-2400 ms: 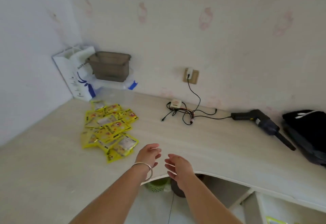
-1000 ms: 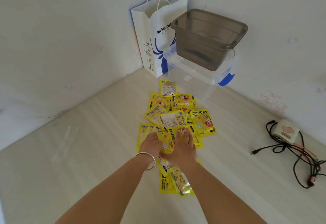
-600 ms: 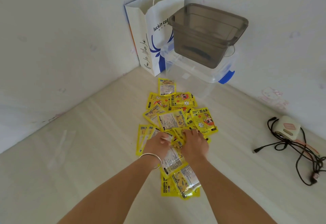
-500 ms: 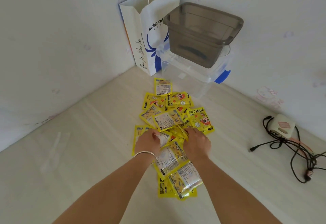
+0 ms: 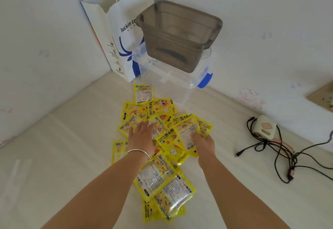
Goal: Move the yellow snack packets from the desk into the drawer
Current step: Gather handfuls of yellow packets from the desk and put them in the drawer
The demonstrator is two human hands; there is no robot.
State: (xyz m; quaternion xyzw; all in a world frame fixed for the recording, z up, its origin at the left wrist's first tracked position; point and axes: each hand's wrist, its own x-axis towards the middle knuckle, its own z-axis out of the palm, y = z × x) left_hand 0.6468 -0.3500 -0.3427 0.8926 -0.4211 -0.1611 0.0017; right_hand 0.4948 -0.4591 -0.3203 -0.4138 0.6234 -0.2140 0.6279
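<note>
Several yellow snack packets (image 5: 158, 109) lie in a loose overlapping pile on the pale desk (image 5: 54, 156), from near the clear box down to between my forearms. My left hand (image 5: 142, 137), with a silver bangle on the wrist, rests flat on the left middle of the pile with its fingers spread. My right hand (image 5: 203, 144) is at the pile's right edge. Its fingers curl round a tilted-up packet (image 5: 187, 131). The drawer is out of view.
In the desk's corner a white paper bag (image 5: 117, 39) stands against the wall. Beside it a grey plastic bin (image 5: 176, 37) sits on a clear box with a blue latch (image 5: 204, 81). A white charger (image 5: 264, 126) with tangled black cables lies at the right, below a wall socket (image 5: 322, 98).
My hands have spread apart over the pile. The left now lies flat further up the pile. The right has moved to the right edge and lifted a packet there.
</note>
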